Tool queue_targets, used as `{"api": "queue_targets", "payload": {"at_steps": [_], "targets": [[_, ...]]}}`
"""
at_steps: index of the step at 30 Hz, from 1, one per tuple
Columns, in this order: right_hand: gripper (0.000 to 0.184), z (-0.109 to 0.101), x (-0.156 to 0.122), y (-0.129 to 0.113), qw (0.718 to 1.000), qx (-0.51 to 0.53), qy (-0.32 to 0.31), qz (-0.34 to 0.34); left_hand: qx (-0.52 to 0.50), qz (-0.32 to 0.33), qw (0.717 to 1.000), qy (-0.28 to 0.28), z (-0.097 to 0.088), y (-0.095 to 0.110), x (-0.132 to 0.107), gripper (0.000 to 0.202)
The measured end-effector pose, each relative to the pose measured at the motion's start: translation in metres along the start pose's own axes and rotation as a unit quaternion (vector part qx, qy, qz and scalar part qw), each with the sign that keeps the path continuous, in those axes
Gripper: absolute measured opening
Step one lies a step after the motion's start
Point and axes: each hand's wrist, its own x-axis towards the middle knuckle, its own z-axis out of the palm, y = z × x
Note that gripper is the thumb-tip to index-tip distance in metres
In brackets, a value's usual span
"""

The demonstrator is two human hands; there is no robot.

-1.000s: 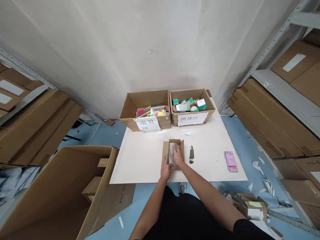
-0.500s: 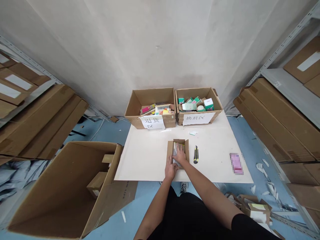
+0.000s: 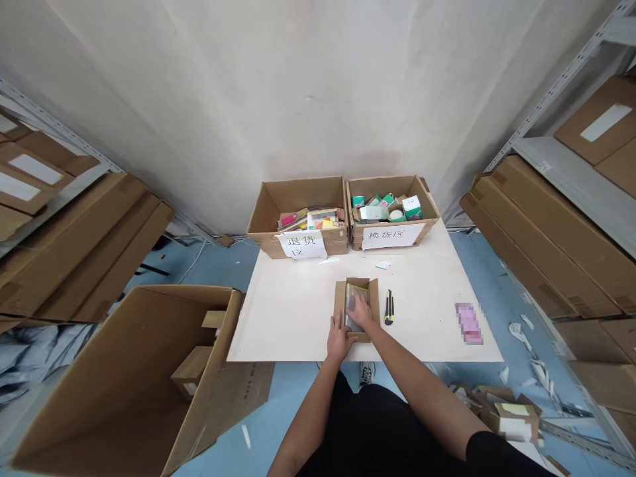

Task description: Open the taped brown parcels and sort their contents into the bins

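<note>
A small open cardboard box (image 3: 340, 299) lies near the front middle of the white table, its flaps folded outward. Inside it is a clear plastic-wrapped packet (image 3: 350, 295) with a yellow edge. My left hand (image 3: 340, 341) grips the box at its near left corner, fingers over the left flap and thumb along the near edge. Reaching into the box, my right hand (image 3: 360, 311) has bent fingers on the packet; the fingertips are partly hidden. Just right of the box lies a black and yellow box cutter (image 3: 389, 307).
Two labelled cartons of small packages, a left carton (image 3: 268, 246) and a right carton (image 3: 431, 232), stand at the table's back. A large carton (image 3: 199, 404) with small boxes stands at the left. A pink blurred item (image 3: 469, 323) lies right. Loaded shelves flank both sides.
My right hand has drawn slightly back toward me, its fingers more bent, exposing more of the packet's far end. My left hand stays on the box's near left corner.
</note>
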Motion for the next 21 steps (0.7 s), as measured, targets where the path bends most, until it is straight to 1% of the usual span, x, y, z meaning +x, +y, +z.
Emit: {"api": "queue_targets", "payload": {"at_steps": [2, 5, 7, 8, 9, 10, 11, 12, 13, 14, 16, 17, 19, 21], "targets": [[0.093, 0.0, 0.0, 0.002, 1.0, 0.015, -0.006, -0.008, -0.009, 0.007, 1.0, 0.01, 0.004, -0.002, -0.002, 0.019], [0.095, 0.002, 0.001, 0.006, 1.0, 0.012, -0.017, -0.001, -0.05, 0.012, 0.998, 0.027, 0.008, -0.005, -0.003, 0.026], [0.095, 0.006, 0.001, 0.008, 1.0, 0.015, -0.015, -0.002, -0.082, -0.029, 0.994, 0.07, 0.007, -0.006, 0.001, 0.041], [0.096, 0.008, 0.001, 0.009, 1.0, 0.021, -0.009, -0.009, -0.091, -0.064, 0.99, 0.089, 0.004, -0.006, 0.005, 0.051], [0.096, 0.011, 0.002, 0.01, 0.999, 0.028, -0.002, -0.021, -0.092, -0.103, 0.986, 0.097, 0.0, -0.006, 0.01, 0.061], [0.097, 0.013, 0.002, 0.011, 0.999, 0.037, 0.007, -0.034, -0.087, -0.138, 0.983, 0.09, -0.006, -0.004, 0.016, 0.07], [0.097, 0.015, 0.003, 0.012, 0.998, 0.048, 0.018, -0.047, -0.075, -0.162, 0.981, 0.07, -0.012, -0.002, 0.023, 0.078], [0.096, 0.016, 0.003, 0.013, 0.996, 0.061, 0.031, -0.06, -0.056, -0.174, 0.982, 0.046, -0.019, 0.001, 0.03, 0.083], [0.094, 0.017, 0.004, 0.016, 0.993, 0.078, 0.047, -0.071, -0.032, -0.175, 0.984, 0.026, -0.026, 0.005, 0.036, 0.086], [0.092, 0.017, 0.004, 0.019, 0.99, 0.098, 0.064, -0.08, -0.004, -0.171, 0.985, 0.017, -0.031, 0.008, 0.04, 0.087], [0.088, 0.017, 0.004, 0.029, 0.979, 0.148, 0.105, -0.097, 0.058, -0.15, 0.986, 0.031, -0.037, 0.015, 0.043, 0.088], [0.085, 0.017, 0.004, 0.036, 0.971, 0.176, 0.124, -0.106, 0.087, -0.137, 0.986, 0.047, -0.037, 0.018, 0.041, 0.088], [0.081, 0.021, 0.001, 0.052, 0.956, 0.232, 0.142, -0.113, 0.131, -0.114, 0.982, 0.069, -0.028, 0.023, 0.034, 0.088], [0.08, 0.029, -0.003, 0.068, 0.945, 0.279, 0.134, -0.103, 0.16, -0.101, 0.98, 0.053, -0.013, 0.026, 0.025, 0.087]]}}
